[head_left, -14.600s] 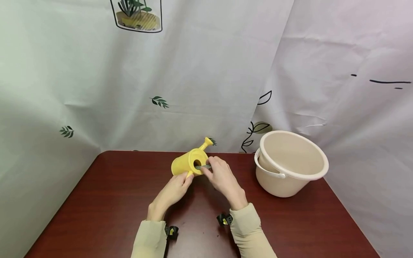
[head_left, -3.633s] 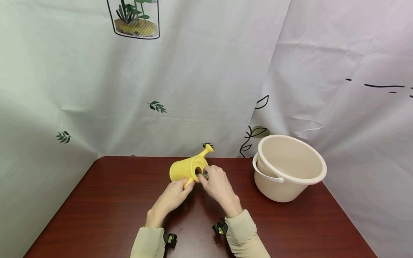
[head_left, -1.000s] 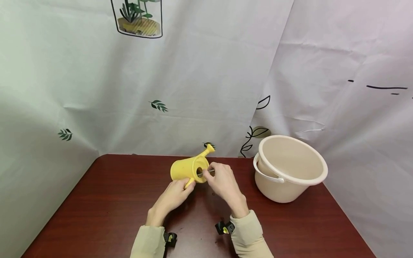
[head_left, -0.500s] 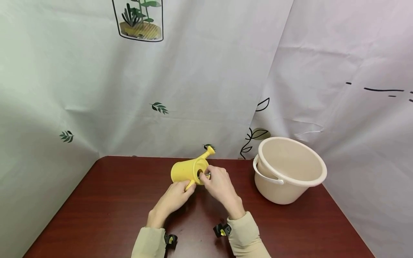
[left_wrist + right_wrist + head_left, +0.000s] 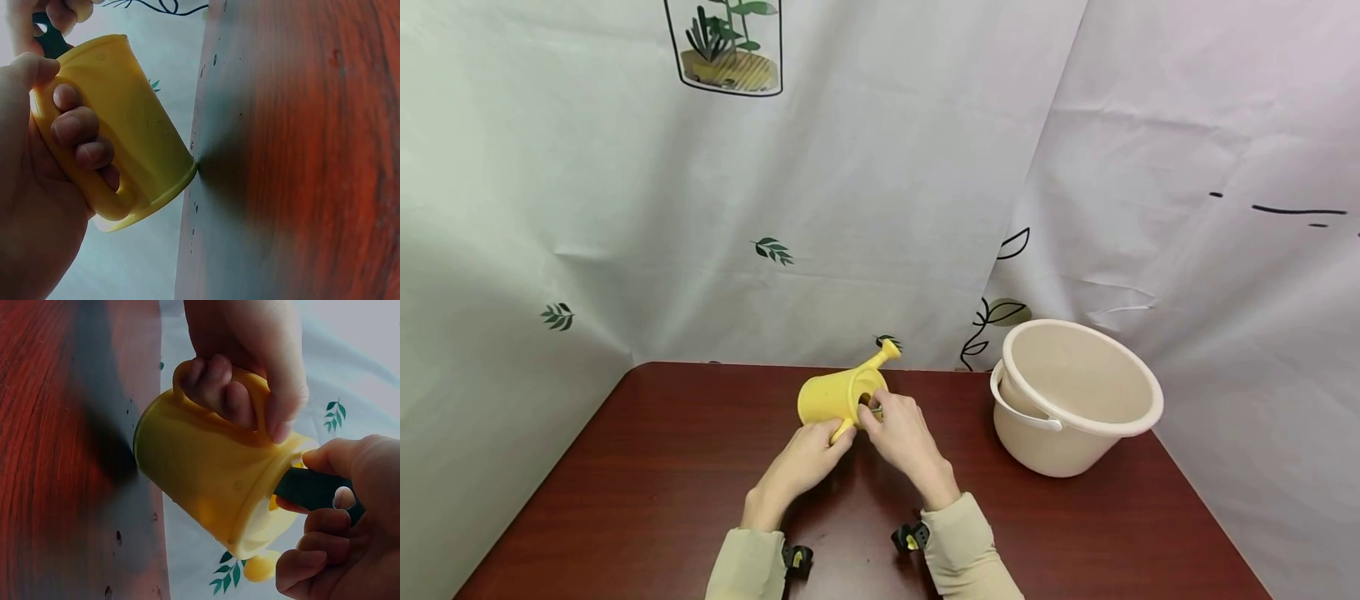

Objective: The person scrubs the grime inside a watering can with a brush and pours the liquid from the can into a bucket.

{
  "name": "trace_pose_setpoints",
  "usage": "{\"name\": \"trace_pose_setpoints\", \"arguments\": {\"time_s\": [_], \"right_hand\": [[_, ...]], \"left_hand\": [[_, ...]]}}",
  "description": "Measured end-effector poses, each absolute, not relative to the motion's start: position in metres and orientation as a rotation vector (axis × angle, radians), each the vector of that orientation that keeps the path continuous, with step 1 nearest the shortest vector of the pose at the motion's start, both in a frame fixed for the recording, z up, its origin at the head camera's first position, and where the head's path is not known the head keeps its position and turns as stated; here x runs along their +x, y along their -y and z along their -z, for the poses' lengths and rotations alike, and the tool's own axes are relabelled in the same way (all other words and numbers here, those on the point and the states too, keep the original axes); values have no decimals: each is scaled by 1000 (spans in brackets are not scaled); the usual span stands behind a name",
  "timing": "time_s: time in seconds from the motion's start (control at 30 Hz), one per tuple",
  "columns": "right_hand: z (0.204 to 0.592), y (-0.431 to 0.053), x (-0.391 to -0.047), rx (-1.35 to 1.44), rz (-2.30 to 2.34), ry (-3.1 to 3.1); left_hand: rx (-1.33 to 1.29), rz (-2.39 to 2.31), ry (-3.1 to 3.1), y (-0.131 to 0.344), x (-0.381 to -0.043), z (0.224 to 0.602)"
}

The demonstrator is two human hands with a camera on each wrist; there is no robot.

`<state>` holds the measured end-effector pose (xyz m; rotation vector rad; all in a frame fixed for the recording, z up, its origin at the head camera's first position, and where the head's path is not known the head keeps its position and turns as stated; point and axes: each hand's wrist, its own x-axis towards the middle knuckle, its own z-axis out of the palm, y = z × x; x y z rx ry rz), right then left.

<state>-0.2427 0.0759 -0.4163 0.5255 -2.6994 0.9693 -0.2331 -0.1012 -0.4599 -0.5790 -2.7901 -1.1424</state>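
A yellow watering can [image 5: 823, 398] lies tilted over the far part of the table, its spout pointing up and away and its round opening facing right. My left hand [image 5: 805, 462] grips the can's handle, with fingers curled through the loop in the left wrist view. At the opening, my right hand [image 5: 906, 437] pinches a flat dark green handle [image 5: 306, 487] with a hole near its end. The handle's other end goes into the can, so the tool's head is hidden. In both wrist views the can's bottom edge seems to touch the tabletop.
A cream bucket [image 5: 1030, 446] with a white carrying handle stands at the table's right side. A cream basin [image 5: 1082, 367] sits tilted in its top. Small dark specks or drops dot the dark red table [image 5: 625, 500]. A printed cloth [image 5: 880, 167] hangs behind.
My right hand has shifted left toward the can's opening, and the green handle shows less beyond the fingers. The left hand keeps its grip on the watering can, which stays nearly in place.
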Motion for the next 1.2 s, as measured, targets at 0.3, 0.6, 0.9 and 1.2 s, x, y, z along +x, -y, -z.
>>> {"name": "trace_pose_setpoints", "arguments": {"time_s": [0.3,0.6,0.9,1.2], "right_hand": [[414,-78,-242,534,-952,2685],[407,-84,-241,520,-959,2662],[402,-90,-238,513,-1002,2655],[395,-95,-238,503,-960,2626]], "left_hand": [[-585,1137,2784,102,-233,460],[-592,1146,2789,102,-233,460],[-588,1156,2788,102,-233,461],[-595,1146,2792,102,-234,461]]}}
